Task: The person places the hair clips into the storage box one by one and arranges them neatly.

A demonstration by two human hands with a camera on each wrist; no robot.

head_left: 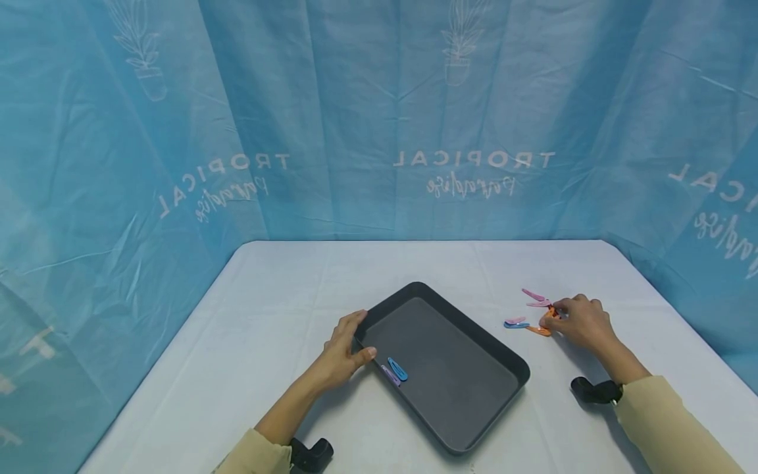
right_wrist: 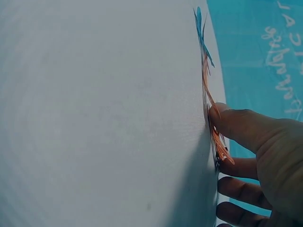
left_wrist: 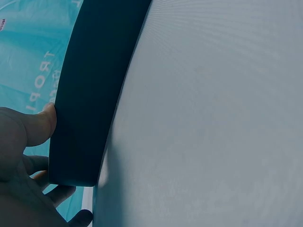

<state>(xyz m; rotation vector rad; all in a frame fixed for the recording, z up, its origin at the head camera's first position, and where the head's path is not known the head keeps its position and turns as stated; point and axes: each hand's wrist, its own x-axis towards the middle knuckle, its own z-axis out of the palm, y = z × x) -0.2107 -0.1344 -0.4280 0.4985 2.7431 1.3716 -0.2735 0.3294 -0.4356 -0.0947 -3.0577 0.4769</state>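
Observation:
My left hand (head_left: 345,350) grips the left corner of a dark grey tray (head_left: 435,368), thumb at the near rim and fingers along the outside. The left wrist view shows the thumb against the tray wall (left_wrist: 90,94). Inside the tray, beside that rim, lie a blue hair clip (head_left: 397,369) and a purple hair clip (head_left: 391,375). Over at the right, my right hand (head_left: 583,320) pinches an orange hair clip (head_left: 551,313) between thumb and index finger, low at the tabletop. Another orange clip (head_left: 539,330) lies just under the fingertips, partly hidden by the hand.
Pink hair clips (head_left: 535,297) lie beyond the right fingertips. A blue clip (head_left: 516,325) and a small pink clip (head_left: 515,320) are to their left. A white cloth covers the table (head_left: 296,289); blue printed curtains (head_left: 355,118) hang around its back and sides.

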